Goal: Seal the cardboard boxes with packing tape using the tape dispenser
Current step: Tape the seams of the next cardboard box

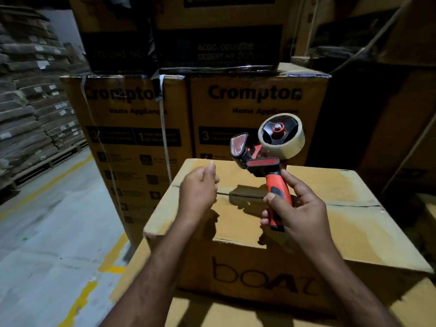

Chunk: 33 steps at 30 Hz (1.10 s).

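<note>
A closed cardboard box (342, 223) printed "boAt" stands in front of me, its top flaps meeting in a seam across the lid. My right hand (299, 211) grips the orange and black handle of a tape dispenser (264, 149), held upright above the box. A roll of clear tape sits on the dispenser's wheel at the upper right. My left hand (198, 187) hovers above the left part of the lid with its fingers loosely curled, holding nothing.
The box rests on another carton (146, 274) below it. Tall Crompton boxes (132, 138) are stacked right behind, with black-banded cartons on top. Grey floor with yellow lines (47, 232) lies to the left, stacked sacks on pallets (30, 102) beyond. Dark cartons stand at right.
</note>
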Available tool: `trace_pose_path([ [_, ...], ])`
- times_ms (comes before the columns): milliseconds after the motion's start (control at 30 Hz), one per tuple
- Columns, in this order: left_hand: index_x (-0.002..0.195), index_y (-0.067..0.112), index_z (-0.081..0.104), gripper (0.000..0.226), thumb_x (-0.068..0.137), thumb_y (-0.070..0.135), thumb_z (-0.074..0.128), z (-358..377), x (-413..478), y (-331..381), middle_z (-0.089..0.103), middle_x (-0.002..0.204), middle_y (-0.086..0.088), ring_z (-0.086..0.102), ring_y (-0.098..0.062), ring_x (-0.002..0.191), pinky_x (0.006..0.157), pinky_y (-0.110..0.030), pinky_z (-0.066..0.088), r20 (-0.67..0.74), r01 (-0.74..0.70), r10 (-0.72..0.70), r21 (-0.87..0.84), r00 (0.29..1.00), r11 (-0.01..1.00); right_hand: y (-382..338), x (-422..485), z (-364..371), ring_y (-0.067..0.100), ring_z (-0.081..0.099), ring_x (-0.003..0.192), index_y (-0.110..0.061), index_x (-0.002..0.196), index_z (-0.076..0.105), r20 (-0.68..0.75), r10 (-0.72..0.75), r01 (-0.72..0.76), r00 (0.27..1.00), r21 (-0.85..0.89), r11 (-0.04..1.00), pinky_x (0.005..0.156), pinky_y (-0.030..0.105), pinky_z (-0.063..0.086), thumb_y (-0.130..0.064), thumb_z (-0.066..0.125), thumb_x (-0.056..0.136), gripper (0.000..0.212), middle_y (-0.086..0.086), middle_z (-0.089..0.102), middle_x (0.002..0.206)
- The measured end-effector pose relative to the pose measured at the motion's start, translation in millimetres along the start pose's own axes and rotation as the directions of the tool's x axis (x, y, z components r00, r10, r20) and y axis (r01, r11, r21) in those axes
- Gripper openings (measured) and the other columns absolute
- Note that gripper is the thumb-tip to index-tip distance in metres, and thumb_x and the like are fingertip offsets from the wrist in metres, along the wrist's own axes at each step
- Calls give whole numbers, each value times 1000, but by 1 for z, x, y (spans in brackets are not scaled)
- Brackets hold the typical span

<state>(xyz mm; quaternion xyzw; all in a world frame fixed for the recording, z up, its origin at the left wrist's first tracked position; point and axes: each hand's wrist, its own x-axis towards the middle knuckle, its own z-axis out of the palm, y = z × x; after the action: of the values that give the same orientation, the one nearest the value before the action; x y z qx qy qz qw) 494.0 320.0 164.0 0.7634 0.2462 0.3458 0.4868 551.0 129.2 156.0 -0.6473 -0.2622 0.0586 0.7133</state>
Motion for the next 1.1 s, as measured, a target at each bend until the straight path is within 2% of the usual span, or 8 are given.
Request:
trace_pose_path([
  [233, 90, 3, 68, 23, 94, 26, 70, 60, 2, 16, 63, 72, -8, 54, -18, 56, 58, -38, 52, 525, 461, -256, -306, 812, 833, -19, -7, -49, 30, 71, 72, -28, 143, 48, -150, -73, 60, 986, -90, 994, 60, 37, 62, -8, 68, 90, 60, 1, 55, 119],
  [467, 105, 3, 71, 14, 95, -1, 62, 123, 4, 38, 70, 77, -11, 60, -16, 56, 54, -29, 53, 653, 659, -327, -359, 683, 660, -32, -15, -92, 25, 72, 72, -30, 141, 50, -276, -116, 73, 954, -163, 984, 58, 31, 60, -8, 69, 88, 60, -10, 55, 114],
  [567, 118, 3, 64, 24, 103, 18, 54, 139, 7, 49, 72, 83, -13, 69, -20, 67, 60, -32, 60, 769, 761, -329, -294, 548, 579, -33, -19, -107, 23, 73, 75, -35, 139, 50, -310, -127, 69, 942, -192, 979, 58, 29, 60, -11, 70, 88, 60, -15, 52, 116],
  [700, 131, -8, 53, 94, 96, 75, 26, 160, 20, 65, 69, 113, -29, 72, -31, 76, 56, -32, 60, 914, 880, -271, -159, 303, 448, -32, -21, -122, 19, 71, 84, -39, 139, 51, -333, -135, 62, 933, -222, 973, 60, 31, 60, -14, 71, 87, 61, -22, 48, 117],
  [833, 117, -7, 54, 92, 86, 79, 48, 179, 29, 78, 65, 83, -19, 63, -20, 55, 43, -26, 56, 921, 901, -252, -181, 295, 395, -26, -24, -136, 21, 70, 88, -40, 138, 52, -358, -140, 50, 923, -248, 967, 61, 33, 61, -15, 72, 86, 61, -28, 46, 117],
  [900, 114, 0, 52, 59, 88, 50, 69, 186, 33, 82, 59, 80, -13, 62, -16, 52, 41, -24, 54, 913, 888, -254, -195, 319, 416, -23, -25, -143, 20, 68, 91, -40, 138, 52, -361, -152, 53, 920, -268, 962, 61, 30, 61, -15, 73, 86, 61, -30, 45, 118],
  [1000, 117, -2, 54, 27, 91, 3, 63, 194, 36, 87, 60, 82, -12, 64, -13, 54, 45, -20, 55, 895, 839, -261, -190, 361, 510, -19, -26, -158, 18, 67, 92, -42, 138, 51, -366, -164, 54, 916, -291, 955, 62, 31, 61, -16, 73, 86, 63, -30, 45, 121],
  [1100, 112, -6, 63, 18, 96, -6, 54, 208, 49, 93, 67, 82, -16, 66, -14, 60, 50, -21, 58, 870, 725, -284, -113, 402, 680, -15, -25, -174, 18, 67, 94, -46, 138, 49, -360, -150, 32, 921, -314, 949, 63, 32, 61, -20, 74, 86, 63, -29, 47, 124],
])
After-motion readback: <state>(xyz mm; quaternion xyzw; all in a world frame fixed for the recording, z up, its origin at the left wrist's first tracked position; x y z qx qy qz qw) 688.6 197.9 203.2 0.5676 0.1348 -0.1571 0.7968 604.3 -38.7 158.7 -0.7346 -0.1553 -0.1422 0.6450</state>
